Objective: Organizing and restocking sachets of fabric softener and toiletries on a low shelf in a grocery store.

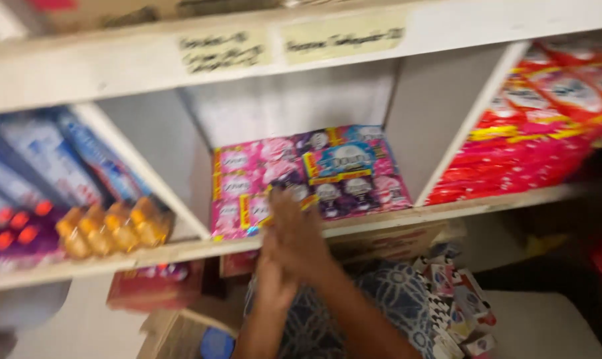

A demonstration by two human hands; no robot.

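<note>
Item: stack of pink and purple sachet packs (301, 176), lying flat in the middle compartment of a white wooden shelf (380, 219), its front edge at the shelf lip. We hold both hands up before this stack. Our right hand (299, 236) is spread, fingers extended and resting against the lower front of the packs; it grips nothing. Our left hand (274, 282) sits just beneath and partly behind the right; motion blur hides its fingers, so we cannot tell whether it is open or closed. Handling, as we judge it: light, soft foil-and-plastic strips, limp rather than stiff, with a glossy skin likely to slide pack over pack; best taken with a flat palm under the front edge and the other hand on top, not pinched at one corner. Adjoining stock: small orange bottles (115, 226) in the left compartment, blue and white pouches (41, 166) behind them, red sachet packs (540, 139) in the right compartment. Paper labels (287, 43) are fixed to the rail above. Below, loose sachet strips (457, 302) hang near a blue patterned cloth (387, 299).
</note>
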